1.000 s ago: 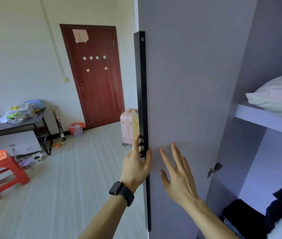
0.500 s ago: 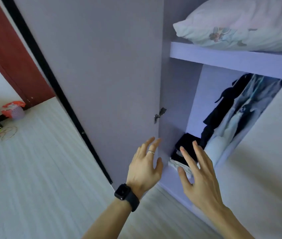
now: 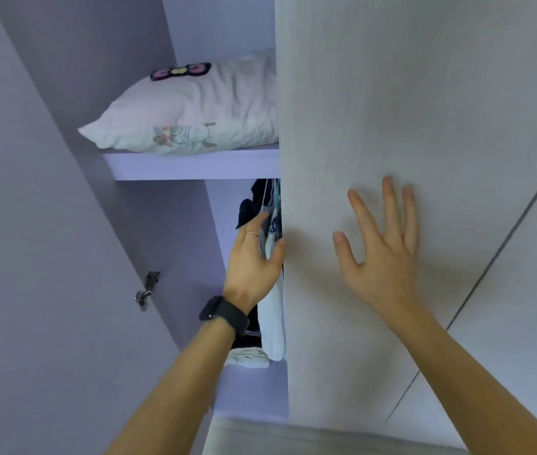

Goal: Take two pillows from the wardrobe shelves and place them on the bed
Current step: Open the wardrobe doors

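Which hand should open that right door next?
Left. The left hand is already curled around the free edge of the closed right door, so it could likely pull. The right hand lies flat on the door's face, gripping nothing.

even soft daylight | slight motion blur | wide-angle edge distortion

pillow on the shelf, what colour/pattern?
The pillow is pale pink-white with a cartoon print on its front edge; only the head view shows it.
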The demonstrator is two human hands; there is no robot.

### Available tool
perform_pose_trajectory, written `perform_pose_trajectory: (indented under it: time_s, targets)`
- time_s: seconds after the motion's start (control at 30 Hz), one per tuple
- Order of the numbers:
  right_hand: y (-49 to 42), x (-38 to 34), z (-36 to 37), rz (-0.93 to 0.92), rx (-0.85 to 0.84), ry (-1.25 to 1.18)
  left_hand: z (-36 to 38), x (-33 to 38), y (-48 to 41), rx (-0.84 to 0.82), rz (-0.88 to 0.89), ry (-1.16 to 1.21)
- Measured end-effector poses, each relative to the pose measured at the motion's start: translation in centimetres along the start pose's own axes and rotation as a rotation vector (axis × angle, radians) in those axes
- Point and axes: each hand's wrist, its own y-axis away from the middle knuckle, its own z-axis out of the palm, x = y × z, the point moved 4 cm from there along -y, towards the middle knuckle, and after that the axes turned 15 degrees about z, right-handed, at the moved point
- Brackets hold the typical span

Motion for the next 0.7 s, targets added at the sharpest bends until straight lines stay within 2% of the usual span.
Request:
perform_pose_trajectory:
  time_s: [0.13, 0.27, 0.7]
  targets:
    - [-3.0, 0.0, -0.2, 0.13, 0.016, 0.086, 0.3, 1.5, -4.3, 0.072, 0.076, 0.194]
    - [-3.6, 0.7, 1.3, 0.252, -0.079, 0.115, 0.7, 2.2, -6.6, 0.068, 0.101, 0.283]
    - [-3.0, 1.3, 2.2, 0.28, -0.069, 0.182, 1.2, 1.7, -6.3, 0.042, 0.142, 0.399]
